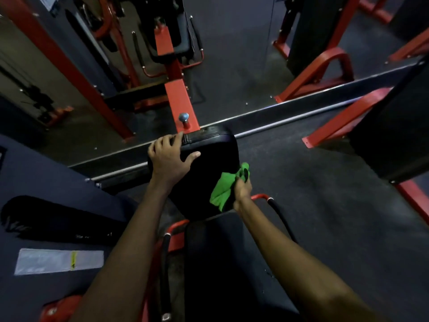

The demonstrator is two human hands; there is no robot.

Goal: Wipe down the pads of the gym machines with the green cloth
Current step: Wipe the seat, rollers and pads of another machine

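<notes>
- Both forearms reach forward from the bottom edge of view toward a black back pad (209, 159), the upright cushion of a red-framed machine.
- Bunched in the right hand (241, 191) is the green cloth (224, 190); the fingers are curled tight around its upper end, and the loose part hangs against the pad's lower right edge, touching it. Held like this, the cloth looks ready to be dragged over the vinyl.
- Spread wide, the left hand (169, 159) grips the pad's upper left corner, fingers over the top edge and thumb lying on the front face; I judge it is steadying the pad against the push of wiping.
- Below the pad lies the seat pad (216, 252), dark and flat, with red handles (262, 197) curving out on either side.
- A red post (183, 103) with a metal knob (183, 117) rises behind the pad, close to a mirror (232, 54) that repeats the machine.
- Dim light swallows the pad's surface, so dirt or damp cannot be made out; the right fingertips are buried in the cloth.
- Another black pad (394, 135) at the right edge is cut off.
</notes>
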